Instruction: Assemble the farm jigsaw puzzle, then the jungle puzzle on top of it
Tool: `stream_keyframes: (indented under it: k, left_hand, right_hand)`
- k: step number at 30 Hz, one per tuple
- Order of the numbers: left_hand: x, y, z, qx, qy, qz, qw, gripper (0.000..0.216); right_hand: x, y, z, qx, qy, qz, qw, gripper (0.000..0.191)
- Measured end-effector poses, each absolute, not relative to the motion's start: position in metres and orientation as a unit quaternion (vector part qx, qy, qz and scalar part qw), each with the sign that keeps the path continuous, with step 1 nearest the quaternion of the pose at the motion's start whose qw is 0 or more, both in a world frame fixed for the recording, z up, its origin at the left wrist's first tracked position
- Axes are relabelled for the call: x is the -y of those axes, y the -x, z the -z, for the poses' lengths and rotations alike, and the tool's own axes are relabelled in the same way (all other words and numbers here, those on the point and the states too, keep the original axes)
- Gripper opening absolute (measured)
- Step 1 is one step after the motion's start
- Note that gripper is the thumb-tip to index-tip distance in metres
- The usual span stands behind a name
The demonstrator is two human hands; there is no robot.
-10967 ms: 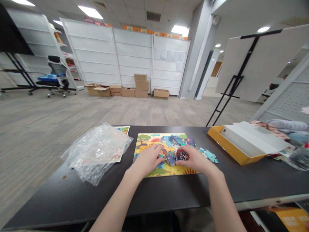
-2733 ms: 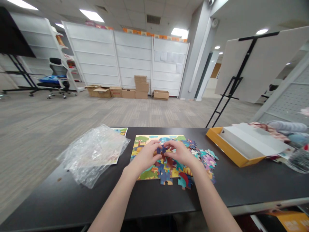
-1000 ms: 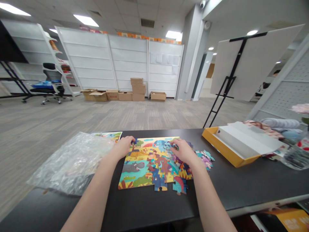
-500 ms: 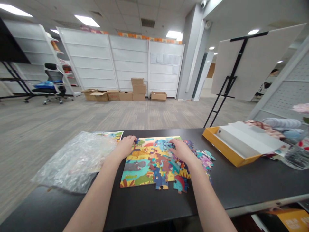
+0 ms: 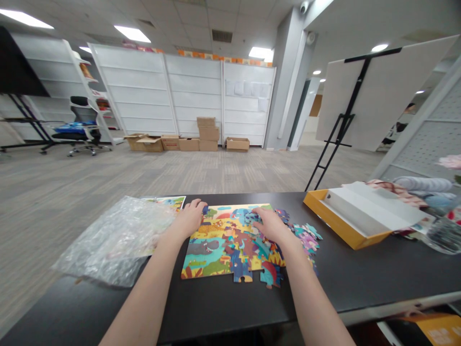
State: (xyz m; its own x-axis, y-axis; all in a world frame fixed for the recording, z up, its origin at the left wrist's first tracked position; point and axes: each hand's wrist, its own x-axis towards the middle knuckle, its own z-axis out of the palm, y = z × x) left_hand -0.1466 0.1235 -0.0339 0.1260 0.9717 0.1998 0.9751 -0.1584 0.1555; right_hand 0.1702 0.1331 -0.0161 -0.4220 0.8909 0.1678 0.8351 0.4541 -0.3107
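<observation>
A colourful animal jigsaw puzzle (image 5: 207,247) lies on the black table in front of me, with a hippo and a blue elephant in its picture. My left hand (image 5: 193,217) rests at its upper left corner, fingers stretched out beside a dark blue bit. Over the upper right part, my right hand (image 5: 269,224) has thumb and forefinger around a blue puzzle piece (image 5: 251,219); its full outline is hard to make out. Several loose puzzle pieces (image 5: 309,239) lie right of this hand, partly behind the forearm. A red and teal puzzle piece (image 5: 269,274) sits at the lower edge.
Crinkled clear plastic wrap (image 5: 115,240) lies left, over a printed sheet (image 5: 176,203). A yellow box (image 5: 345,229) with a white flap stands right, near folded cloths (image 5: 421,183) and a clear vase (image 5: 444,234). An easel (image 5: 338,129) stands beyond the table.
The view has shifted slightly. My left hand's fingers have shifted a little at the puzzle's corner; my right hand stays almost where it was.
</observation>
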Motion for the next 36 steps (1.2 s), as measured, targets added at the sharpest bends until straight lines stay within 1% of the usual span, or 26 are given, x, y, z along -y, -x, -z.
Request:
stream_keyframes:
  k: [6,8,11,13,16,19,20,23,25,28,30,33,34,36]
  left_hand:
    - [-0.122,0.139,0.027,0.618,0.765,0.183,0.005,0.045]
    - [-0.121,0.136,0.024,0.599,0.769,0.224,0.000,0.041]
    - [-0.119,0.129,0.016,0.557,0.769,0.311,-0.043,0.033]
    - [-0.115,0.122,0.010,0.541,0.755,0.357,-0.098,0.029]
    - [-0.105,0.104,0.001,0.538,0.725,0.390,-0.182,0.026]
    - [-0.088,0.081,-0.010,0.508,0.718,0.404,-0.252,0.028]
    - [-0.082,0.074,-0.014,0.493,0.720,0.406,-0.273,0.028]
    - [-0.063,0.061,-0.028,0.467,0.718,0.405,-0.322,0.029]
    - [-0.052,0.060,-0.035,0.478,0.709,0.407,-0.321,0.030]
    - [-0.040,0.064,-0.035,0.494,0.706,0.403,-0.310,0.032]
    - [-0.036,0.067,-0.028,0.499,0.704,0.397,-0.312,0.034]
    - [-0.034,0.072,-0.015,0.502,0.682,0.409,-0.339,0.034]
    - [-0.033,0.074,-0.011,0.500,0.670,0.420,-0.352,0.035]
    - [-0.032,0.082,-0.007,0.497,0.645,0.448,-0.369,0.037]
  right_hand:
    - [-0.134,-0.168,0.016,0.839,0.508,-0.115,0.159,0.034]
    - [-0.134,-0.169,0.016,0.842,0.492,-0.128,0.180,0.037]
    - [-0.134,-0.171,0.017,0.845,0.457,-0.153,0.231,0.048]
    - [-0.135,-0.171,0.017,0.841,0.438,-0.178,0.262,0.048]
    - [-0.133,-0.168,0.013,0.814,0.419,-0.258,0.309,0.035]
    - [-0.129,-0.162,0.005,0.775,0.370,-0.385,0.339,0.015]
    - [-0.127,-0.160,0.002,0.766,0.346,-0.421,0.341,0.014]
    - [-0.121,-0.153,-0.006,0.761,0.289,-0.480,0.327,0.019]
    - [-0.117,-0.149,-0.008,0.756,0.276,-0.504,0.312,0.025]
    - [-0.110,-0.141,-0.010,0.740,0.273,-0.542,0.290,0.040]
    - [-0.105,-0.135,-0.011,0.737,0.267,-0.558,0.274,0.044]
    - [-0.103,-0.129,-0.012,0.745,0.255,-0.556,0.266,0.042]
    - [-0.105,-0.130,-0.012,0.747,0.260,-0.543,0.281,0.040]
    - [-0.114,-0.137,-0.010,0.743,0.304,-0.485,0.347,0.033]
